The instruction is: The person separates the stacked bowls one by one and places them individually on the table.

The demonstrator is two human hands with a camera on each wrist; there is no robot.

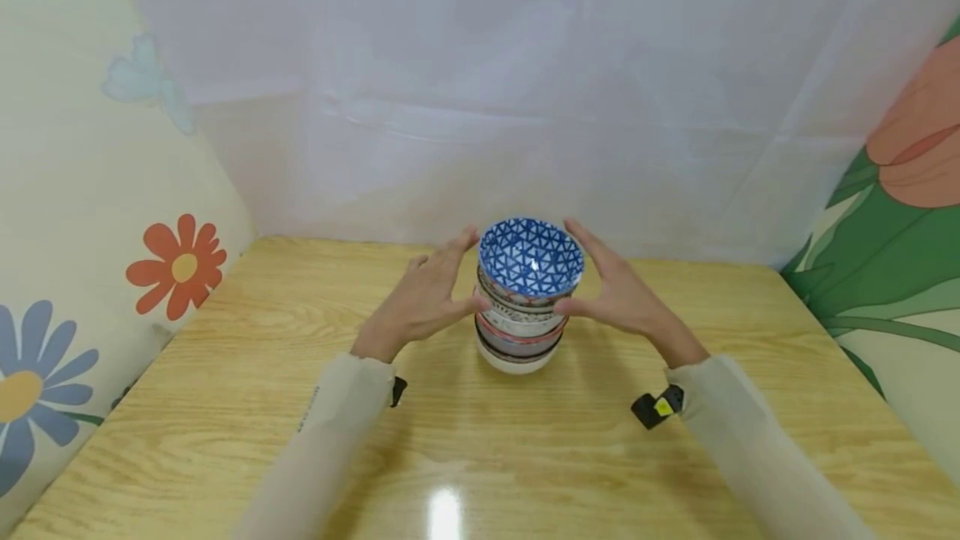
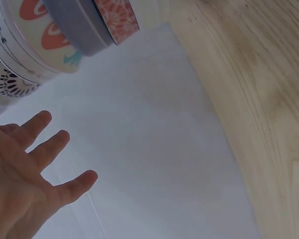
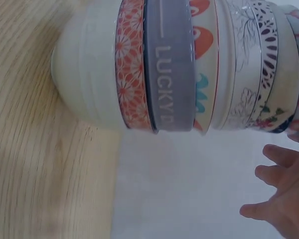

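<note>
A stack of several bowls (image 1: 517,327) stands on the table. At its top, a blue bowl (image 1: 531,257) shows a white triangle pattern inside. On the left side of the stack is my left hand (image 1: 423,294), thumb near the upper rims, fingers extended; its wrist view shows the fingers spread beside the bowls. My right hand (image 1: 622,294) mirrors it on the other side, fingers straight around the top bowl's edge. The right wrist view shows a grey bowl with "LUCKY" lettering (image 3: 172,74) between a red-patterned bowl (image 3: 132,69) and a cream bowl with orange shapes (image 3: 204,64).
The wooden table (image 1: 300,457) meets a white cloth backdrop (image 1: 450,107) behind the stack. Flower-printed panels border the left side (image 1: 67,190) and right side (image 1: 900,273). Black straps with small devices (image 1: 657,407) sit at the wrists.
</note>
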